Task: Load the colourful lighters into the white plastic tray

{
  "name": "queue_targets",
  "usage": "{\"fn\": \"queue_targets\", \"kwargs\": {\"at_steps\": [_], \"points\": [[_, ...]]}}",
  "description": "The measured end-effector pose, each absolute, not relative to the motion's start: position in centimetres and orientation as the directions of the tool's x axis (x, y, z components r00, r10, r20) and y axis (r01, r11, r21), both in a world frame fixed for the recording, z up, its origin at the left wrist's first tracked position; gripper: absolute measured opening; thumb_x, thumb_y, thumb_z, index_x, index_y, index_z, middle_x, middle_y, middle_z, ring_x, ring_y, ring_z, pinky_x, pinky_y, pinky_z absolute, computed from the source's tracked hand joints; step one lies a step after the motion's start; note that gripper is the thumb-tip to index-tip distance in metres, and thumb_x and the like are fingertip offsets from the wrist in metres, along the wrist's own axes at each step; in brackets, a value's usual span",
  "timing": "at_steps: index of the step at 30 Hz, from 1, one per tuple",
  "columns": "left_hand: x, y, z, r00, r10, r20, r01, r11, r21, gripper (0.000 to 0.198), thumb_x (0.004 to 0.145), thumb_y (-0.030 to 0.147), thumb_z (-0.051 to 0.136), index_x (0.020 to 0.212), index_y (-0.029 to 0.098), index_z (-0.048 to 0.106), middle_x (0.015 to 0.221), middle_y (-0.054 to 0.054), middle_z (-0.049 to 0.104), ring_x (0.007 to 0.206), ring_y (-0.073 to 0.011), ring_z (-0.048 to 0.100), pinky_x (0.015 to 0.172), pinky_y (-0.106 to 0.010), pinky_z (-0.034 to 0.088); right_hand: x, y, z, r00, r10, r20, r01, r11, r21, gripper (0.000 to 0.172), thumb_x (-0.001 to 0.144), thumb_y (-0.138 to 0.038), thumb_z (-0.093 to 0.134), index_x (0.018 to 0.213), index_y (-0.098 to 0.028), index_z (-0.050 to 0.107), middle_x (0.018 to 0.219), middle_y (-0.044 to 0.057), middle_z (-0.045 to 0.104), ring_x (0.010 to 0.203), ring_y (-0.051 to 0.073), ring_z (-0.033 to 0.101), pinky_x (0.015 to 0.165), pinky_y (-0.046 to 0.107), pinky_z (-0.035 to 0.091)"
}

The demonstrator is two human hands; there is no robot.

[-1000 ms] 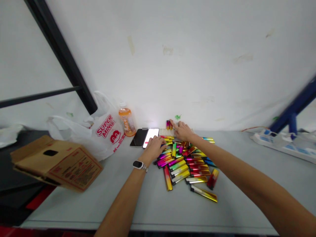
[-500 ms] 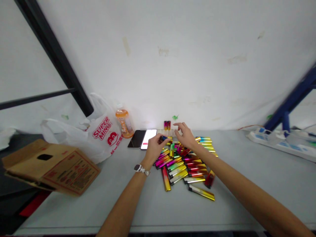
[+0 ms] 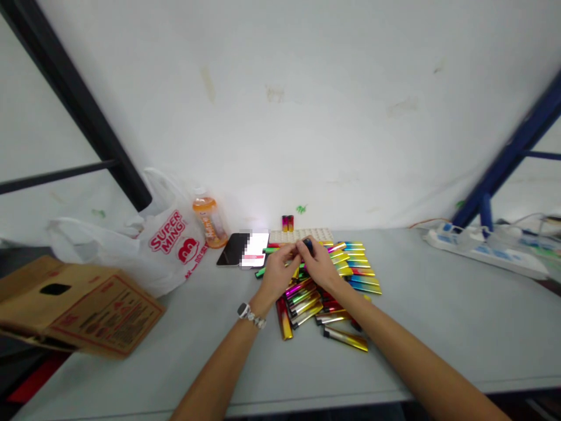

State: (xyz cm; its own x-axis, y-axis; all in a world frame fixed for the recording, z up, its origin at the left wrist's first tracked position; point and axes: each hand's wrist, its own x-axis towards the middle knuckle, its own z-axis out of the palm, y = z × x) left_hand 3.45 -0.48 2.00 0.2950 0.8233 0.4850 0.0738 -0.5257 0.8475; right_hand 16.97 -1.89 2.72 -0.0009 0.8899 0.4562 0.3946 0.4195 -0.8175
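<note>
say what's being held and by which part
The right hand holds what looks like a lighter, dark end showing; fingers hide the gripped part. Whether the left hand grips too is unclear.

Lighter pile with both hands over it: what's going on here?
A person's left hand and right hand meet over a pile of lighters, with a small dark item where they meet; which hand grips it is unclear. Two upright lighters stand at the pale rack behind, and phones lie left of the pile.
</note>
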Motion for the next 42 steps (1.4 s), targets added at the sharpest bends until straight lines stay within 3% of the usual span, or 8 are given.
{"fn": "queue_targets", "kwargs": {"at_steps": [4, 7, 11, 20, 27, 34, 42], "points": [[2.2, -0.6, 2.5, 0.191, 0.828, 0.528, 0.149, -0.556, 0.818, 0.026, 0.089, 0.034, 0.06, 0.107, 0.017, 0.066, 0.098, -0.007, 0.071, 0.09, -0.0168, 0.066, 0.084, -0.03, 0.054, 17.5, -2.4, 2.4, 0.047, 0.886, 0.46, 0.409, 0.404, -0.819, 0.041, 0.096, -0.054, 0.042, 0.074, -0.021, 0.049, 0.063, -0.004, 0.048, 0.06, 0.014, 0.045, 0.059, 0.027, 0.034], [1.2, -0.6, 2.4, 0.251, 0.797, 0.55, 0.321, -0.604, 0.729, 0.021, 0.091, 0.033, 0.056, 0.084, 0.016, 0.067, 0.081, -0.004, 0.069, 0.075, -0.0143, 0.062, 0.072, -0.026, 0.051, 17.7, -2.8, 2.0, 0.02, 0.892, 0.452, 0.435, 0.399, -0.807, 0.043, 0.094, -0.053, 0.043, 0.068, -0.02, 0.049, 0.058, -0.003, 0.047, 0.057, 0.014, 0.043, 0.056, 0.028, 0.031], [1.0, -0.6, 2.0, 0.319, 0.773, 0.549, 0.414, -0.634, 0.653, 0.024, 0.092, 0.032, 0.053, 0.077, 0.017, 0.065, 0.071, -0.001, 0.064, 0.066, -0.0131, 0.057, 0.064, -0.025, 0.046, 17.6, -2.8, 1.5, 0.045, 0.894, 0.446, 0.447, 0.381, -0.809, 0.041, 0.092, -0.048, 0.047, 0.061, -0.021, 0.043, 0.053, -0.004, 0.042, 0.054, 0.014, 0.04, 0.053, 0.028, 0.027], [1.9, -0.9, 2.0, 0.338, 0.768, 0.544, 0.429, -0.64, 0.637, 0.025, 0.093, 0.032, 0.051, 0.078, 0.016, 0.065, 0.073, -0.002, 0.064, 0.068, -0.0139, 0.057, 0.067, -0.026, 0.045, 17.5, -2.6, 1.6, 0.123, 0.866, 0.484, 0.401, 0.403, -0.823, 0.027, 0.089, -0.033, 0.045, 0.065, -0.022, 0.042, 0.056, -0.005, 0.043, 0.056, 0.013, 0.043, 0.055, 0.027, 0.029], [1.9, -0.9, 1.9, 0.349, 0.776, 0.526, 0.428, -0.631, 0.647, 0.023, 0.092, 0.03, 0.052, 0.079, 0.016, 0.065, 0.076, -0.003, 0.065, 0.069, -0.0141, 0.057, 0.068, -0.026, 0.044, 17.4, -2.6, 1.4, 0.125, 0.887, 0.445, 0.364, 0.376, -0.852, 0.03, 0.089, -0.039, 0.047, 0.065, -0.022, 0.042, 0.056, -0.005, 0.04, 0.056, 0.013, 0.042, 0.054, 0.026, 0.029], [2.0, -1.1, 2.0, 0.354, 0.773, 0.527, 0.427, -0.635, 0.644, 0.024, 0.093, 0.031, 0.052, 0.079, 0.017, 0.065, 0.075, -0.003, 0.065, 0.069, -0.0141, 0.058, 0.067, -0.026, 0.044, 17.6, -3.0, 1.2, 0.101, 0.909, 0.405, 0.149, 0.388, -0.909, 0.042, 0.091, -0.056, 0.047, 0.067, -0.021, 0.044, 0.058, -0.005, 0.035, 0.054, 0.012, 0.033, 0.051, 0.026, 0.028], [2.0, -1.1, 1.9, 0.357, 0.768, 0.531, 0.427, -0.64, 0.639, 0.025, 0.093, 0.032, 0.051, 0.078, 0.017, 0.064, 0.073, -0.002, 0.064, 0.068, -0.0135, 0.057, 0.066, -0.025, 0.045, 17.5, -3.1, 1.3, 0.117, 0.912, 0.392, 0.131, 0.377, -0.917, 0.045, 0.09, -0.059, 0.049, 0.066, -0.022, 0.044, 0.057, -0.005, 0.035, 0.054, 0.012, 0.033, 0.051, 0.026, 0.029]]}}
